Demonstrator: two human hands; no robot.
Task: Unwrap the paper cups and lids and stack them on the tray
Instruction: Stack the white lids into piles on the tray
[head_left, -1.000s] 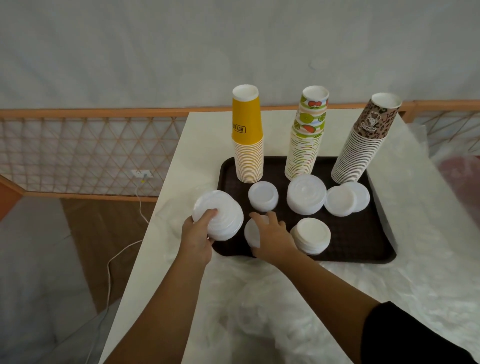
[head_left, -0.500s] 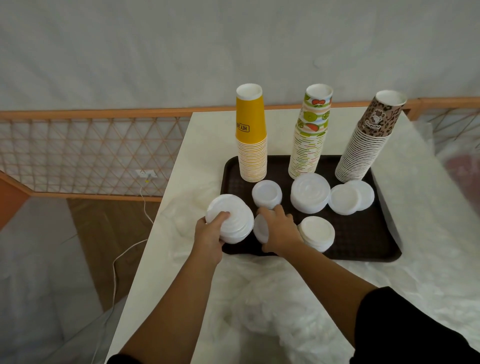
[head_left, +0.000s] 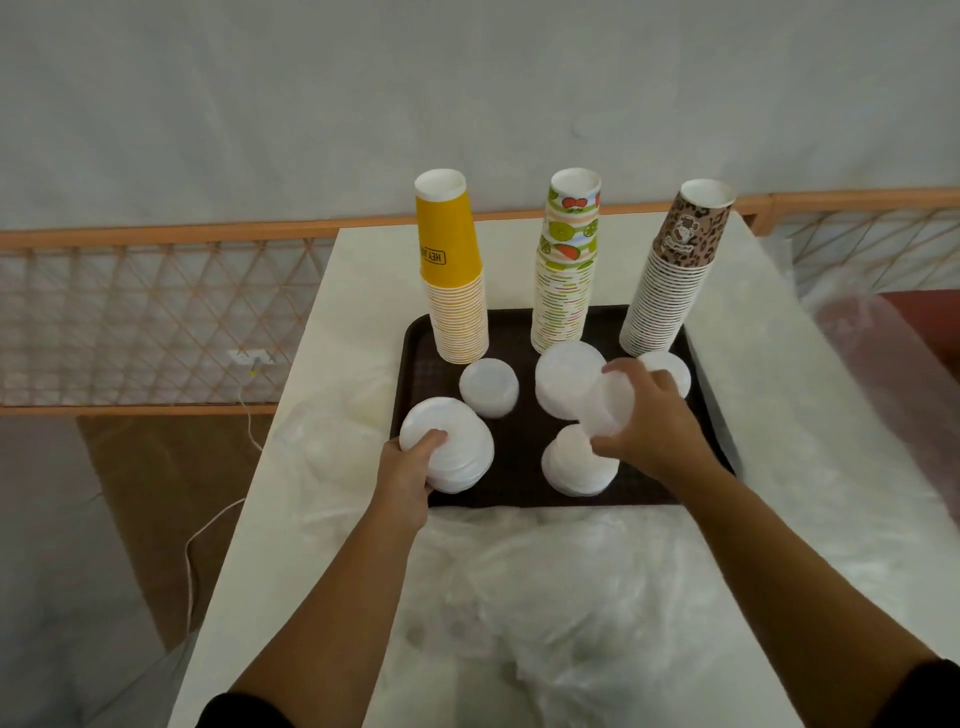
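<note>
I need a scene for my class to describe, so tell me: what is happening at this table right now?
A person is sorting white plastic lids on a dark brown rectangular tray. The left hand holds a stack of white lids at the tray's near left corner. The right hand grips a smaller bunch of lids, lifted above the other lid piles. Three tall stacks of paper cups stand at the tray's back: yellow, fruit-patterned and leopard-print. Crumpled clear plastic wrap lies in front.
</note>
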